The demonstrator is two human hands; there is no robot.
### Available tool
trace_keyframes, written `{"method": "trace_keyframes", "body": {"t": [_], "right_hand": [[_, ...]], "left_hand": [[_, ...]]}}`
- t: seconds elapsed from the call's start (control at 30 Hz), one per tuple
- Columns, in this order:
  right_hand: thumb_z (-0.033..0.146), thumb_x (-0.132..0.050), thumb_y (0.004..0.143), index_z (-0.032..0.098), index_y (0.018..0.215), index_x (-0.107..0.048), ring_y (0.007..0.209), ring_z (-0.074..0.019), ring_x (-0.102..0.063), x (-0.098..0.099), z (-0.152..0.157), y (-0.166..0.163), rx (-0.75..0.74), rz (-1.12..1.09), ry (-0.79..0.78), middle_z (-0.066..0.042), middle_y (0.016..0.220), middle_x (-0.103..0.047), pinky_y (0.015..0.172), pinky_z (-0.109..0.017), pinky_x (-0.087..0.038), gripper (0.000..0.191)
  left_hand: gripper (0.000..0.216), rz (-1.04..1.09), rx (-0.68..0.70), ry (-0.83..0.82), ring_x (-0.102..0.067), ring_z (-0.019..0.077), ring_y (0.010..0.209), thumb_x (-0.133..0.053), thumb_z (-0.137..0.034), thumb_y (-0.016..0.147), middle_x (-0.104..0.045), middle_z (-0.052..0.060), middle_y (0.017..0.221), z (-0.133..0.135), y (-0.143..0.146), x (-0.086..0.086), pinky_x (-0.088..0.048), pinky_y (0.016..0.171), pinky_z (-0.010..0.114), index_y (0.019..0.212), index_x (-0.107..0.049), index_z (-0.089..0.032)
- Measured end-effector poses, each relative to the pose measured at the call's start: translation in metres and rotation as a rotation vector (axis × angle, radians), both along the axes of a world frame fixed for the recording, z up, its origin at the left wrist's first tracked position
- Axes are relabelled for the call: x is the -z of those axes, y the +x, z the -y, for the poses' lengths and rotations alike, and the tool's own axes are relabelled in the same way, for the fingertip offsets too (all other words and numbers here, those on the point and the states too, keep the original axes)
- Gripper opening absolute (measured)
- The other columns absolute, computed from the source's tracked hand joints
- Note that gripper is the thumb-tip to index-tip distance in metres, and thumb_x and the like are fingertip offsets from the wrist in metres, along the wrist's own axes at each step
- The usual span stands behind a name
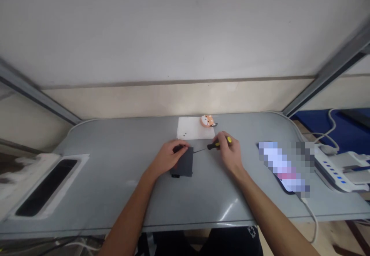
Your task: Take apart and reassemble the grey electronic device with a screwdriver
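Note:
On the grey table lies a flat dark box-like device (186, 164), its kind not clear from here. My left hand (169, 156) is closed around its upper left side and hides part of it. A bit of red shows beside the fingers. In my right hand (229, 152) is a screwdriver (213, 146) with a black and yellow handle, gripped in a closed hand. Its thin shaft points left, and the tip is at the device's upper right edge. Behind the device is a white sheet (190, 127) with several tiny dark specks, perhaps screws.
An orange animal-faced case (207, 121) rests on the sheet. To the right are a phone (281, 167) with a white cable and a white power strip (329, 171). A black phone-like slab (47, 186) lies at the left. A wall panel (179, 98) stands behind the table.

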State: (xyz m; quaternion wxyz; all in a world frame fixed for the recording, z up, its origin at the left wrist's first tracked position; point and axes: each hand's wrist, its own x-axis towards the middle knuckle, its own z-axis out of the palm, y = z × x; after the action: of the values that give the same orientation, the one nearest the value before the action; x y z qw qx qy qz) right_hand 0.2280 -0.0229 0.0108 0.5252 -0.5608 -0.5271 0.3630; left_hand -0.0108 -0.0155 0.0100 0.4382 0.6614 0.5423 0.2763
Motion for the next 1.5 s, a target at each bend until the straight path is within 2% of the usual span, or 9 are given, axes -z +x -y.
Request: {"method": "trace_keyframes", "body": {"t": [0.4, 0.63, 0.93, 1.2, 1.5], "right_hand": [[0.053, -0.048, 0.099, 0.021, 0.073, -0.065, 0.067, -0.0167, -0.055, 0.0, 0.0, -0.002, 0.015, 0.005, 0.015, 0.0, 0.068, -0.061, 0.065, -0.028, -0.043, 0.045], [0.053, -0.049, 0.099, 0.02, 0.071, -0.064, 0.066, -0.0157, -0.054, 0.0, -0.002, -0.001, 0.01, -0.019, 0.018, 0.001, 0.067, -0.06, 0.064, -0.028, -0.042, 0.046], [0.046, -0.051, 0.096, 0.02, 0.065, -0.063, 0.062, -0.0149, -0.052, -0.003, -0.001, 0.003, 0.014, -0.018, -0.006, 0.001, 0.061, -0.057, 0.061, -0.027, -0.039, 0.042], [0.038, -0.052, 0.094, 0.019, 0.061, -0.065, 0.057, -0.013, -0.052, -0.003, 0.009, -0.002, -0.268, 0.019, -0.032, 0.001, 0.059, -0.059, 0.059, -0.026, -0.04, 0.04], [0.038, -0.051, 0.093, 0.019, 0.061, -0.064, 0.056, -0.013, -0.052, -0.006, 0.007, 0.0, -0.201, 0.001, -0.038, 0.001, 0.058, -0.058, 0.058, -0.026, -0.04, 0.04]], "left_hand": [[0.028, -0.002, -0.002, -0.005, -0.055, 0.0076, 0.044, -0.062, -0.047, 0.096, -0.075, 0.003, 0.11, -0.001, -0.002, 0.004, -0.043, 0.037, 0.022, 0.107, -0.075, -0.025], [0.026, -0.018, 0.033, 0.046, -0.057, 0.0089, 0.046, -0.06, -0.044, 0.099, -0.077, 0.001, 0.102, -0.005, -0.007, 0.008, -0.05, 0.052, 0.026, 0.107, -0.075, -0.026], [0.026, 0.0, 0.003, -0.002, -0.055, 0.0079, 0.045, -0.061, -0.044, 0.097, -0.075, 0.002, 0.108, -0.003, -0.003, 0.003, -0.044, 0.039, 0.022, 0.106, -0.075, -0.025], [0.025, -0.002, -0.013, -0.005, -0.056, 0.0077, 0.046, -0.061, -0.042, 0.096, -0.075, 0.003, 0.103, -0.002, 0.0, 0.001, -0.043, 0.037, 0.02, 0.104, -0.075, -0.023], [0.026, 0.005, -0.027, -0.023, -0.055, 0.0077, 0.044, -0.063, -0.044, 0.095, -0.075, 0.003, 0.106, -0.002, 0.0, 0.003, -0.043, 0.036, 0.022, 0.105, -0.076, -0.024]]}}
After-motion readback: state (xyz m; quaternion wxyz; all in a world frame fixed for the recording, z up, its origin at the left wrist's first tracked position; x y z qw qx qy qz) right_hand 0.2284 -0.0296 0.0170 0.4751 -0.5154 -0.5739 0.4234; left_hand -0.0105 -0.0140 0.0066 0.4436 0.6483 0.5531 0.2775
